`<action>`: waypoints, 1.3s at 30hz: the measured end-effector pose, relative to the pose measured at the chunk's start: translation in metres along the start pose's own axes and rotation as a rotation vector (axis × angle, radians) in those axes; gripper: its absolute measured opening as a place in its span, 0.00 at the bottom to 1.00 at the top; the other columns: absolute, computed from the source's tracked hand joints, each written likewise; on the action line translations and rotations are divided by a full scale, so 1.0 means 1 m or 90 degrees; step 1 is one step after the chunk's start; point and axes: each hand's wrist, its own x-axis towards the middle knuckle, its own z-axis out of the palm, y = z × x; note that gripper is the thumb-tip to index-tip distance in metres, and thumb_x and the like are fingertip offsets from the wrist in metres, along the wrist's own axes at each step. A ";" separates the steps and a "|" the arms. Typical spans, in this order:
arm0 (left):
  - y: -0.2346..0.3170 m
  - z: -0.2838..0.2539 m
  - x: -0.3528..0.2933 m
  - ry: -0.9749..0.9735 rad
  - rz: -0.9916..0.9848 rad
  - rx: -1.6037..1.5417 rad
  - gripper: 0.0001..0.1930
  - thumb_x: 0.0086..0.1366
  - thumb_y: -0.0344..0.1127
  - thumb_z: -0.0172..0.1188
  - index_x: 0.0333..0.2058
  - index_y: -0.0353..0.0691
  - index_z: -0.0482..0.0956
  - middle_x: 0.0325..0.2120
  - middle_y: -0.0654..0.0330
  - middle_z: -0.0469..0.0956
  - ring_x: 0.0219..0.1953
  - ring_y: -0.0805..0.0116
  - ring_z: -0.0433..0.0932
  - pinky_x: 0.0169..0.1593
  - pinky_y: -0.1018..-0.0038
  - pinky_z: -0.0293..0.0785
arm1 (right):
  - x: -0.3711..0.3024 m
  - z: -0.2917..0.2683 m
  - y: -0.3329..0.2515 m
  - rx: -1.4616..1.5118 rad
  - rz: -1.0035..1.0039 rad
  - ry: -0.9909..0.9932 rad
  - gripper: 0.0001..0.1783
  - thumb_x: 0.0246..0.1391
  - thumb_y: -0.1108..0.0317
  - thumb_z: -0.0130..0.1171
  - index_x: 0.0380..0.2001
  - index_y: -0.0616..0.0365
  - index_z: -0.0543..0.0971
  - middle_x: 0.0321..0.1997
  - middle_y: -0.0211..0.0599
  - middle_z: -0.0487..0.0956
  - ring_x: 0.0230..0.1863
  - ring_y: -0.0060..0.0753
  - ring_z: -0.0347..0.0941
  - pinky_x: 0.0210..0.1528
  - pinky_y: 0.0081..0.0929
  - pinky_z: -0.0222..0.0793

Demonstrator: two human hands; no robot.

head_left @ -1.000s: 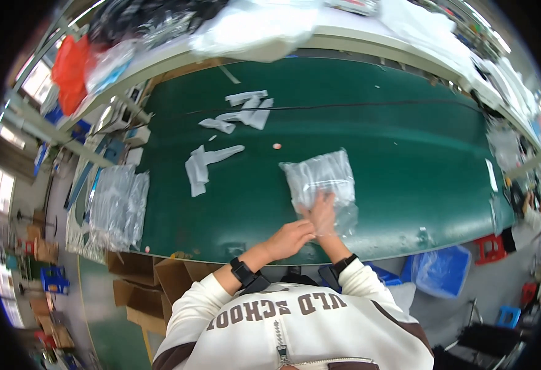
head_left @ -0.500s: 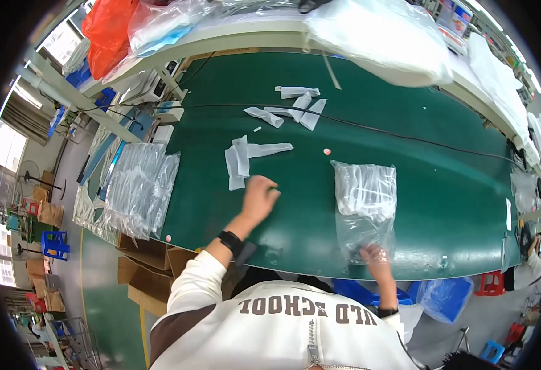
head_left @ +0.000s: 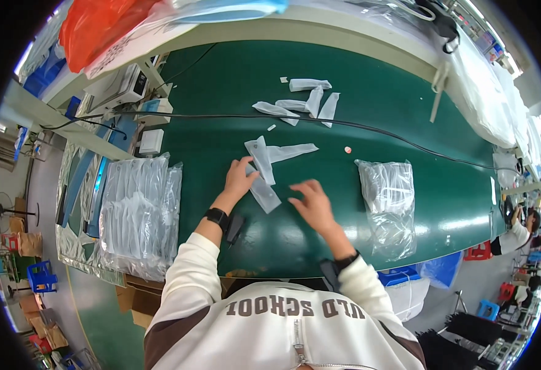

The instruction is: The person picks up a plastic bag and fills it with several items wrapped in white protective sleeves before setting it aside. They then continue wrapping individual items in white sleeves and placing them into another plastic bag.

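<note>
My left hand is closed at the upper end of a flat translucent plastic sleeve, which slants across the green mat. Two more sleeves overlap just beyond it: one upright sleeve and one lying sideways. My right hand hovers to the right of the slanted sleeve, its fingers apart and nothing in them. Farther right lies a clear bag packed with white pieces, apart from both hands. Another group of loose sleeves sits farther back.
A big stack of filled clear bags lies at the left table edge. A black cable crosses the green table. A shelf with plastic bags overhangs the back. A small round sticker lies mid-table.
My right hand has left the filled clear bag and moved left toward the sleeves. The left hand has reached the nearest sleeve, which now slants toward me. The view has shifted somewhat.
</note>
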 end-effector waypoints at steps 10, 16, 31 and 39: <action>0.028 -0.017 -0.075 0.014 0.530 0.324 0.22 0.52 0.25 0.58 0.48 0.46 0.80 0.42 0.54 0.72 0.55 0.54 0.67 0.57 0.54 0.65 | 0.074 0.072 0.046 0.036 -0.101 0.090 0.07 0.55 0.73 0.61 0.38 0.57 0.76 0.39 0.38 0.78 0.29 0.35 0.77 0.31 0.32 0.73; 0.012 0.019 -0.081 -0.085 0.503 0.319 0.14 0.54 0.27 0.57 0.41 0.42 0.81 0.41 0.58 0.73 0.53 0.55 0.68 0.56 0.56 0.66 | 0.074 0.013 -0.005 0.333 0.107 0.063 0.03 0.64 0.72 0.53 0.36 0.60 0.74 0.36 0.32 0.81 0.25 0.19 0.72 0.31 0.20 0.71; 0.020 -0.020 -0.120 0.019 0.056 -0.422 0.03 0.63 0.24 0.56 0.36 0.35 0.73 0.30 0.52 0.78 0.28 0.52 0.78 0.34 0.70 0.76 | 0.052 0.040 0.092 -0.194 0.053 0.089 0.07 0.53 0.70 0.61 0.30 0.64 0.77 0.34 0.41 0.79 0.37 0.40 0.76 0.37 0.29 0.73; 0.007 -0.024 -0.152 0.112 0.188 0.027 0.11 0.60 0.25 0.60 0.42 0.36 0.74 0.44 0.52 0.75 0.48 0.52 0.74 0.51 0.60 0.72 | 0.057 -0.024 -0.007 0.028 0.001 0.064 0.03 0.52 0.73 0.57 0.28 0.62 0.77 0.33 0.38 0.78 0.32 0.41 0.77 0.34 0.35 0.72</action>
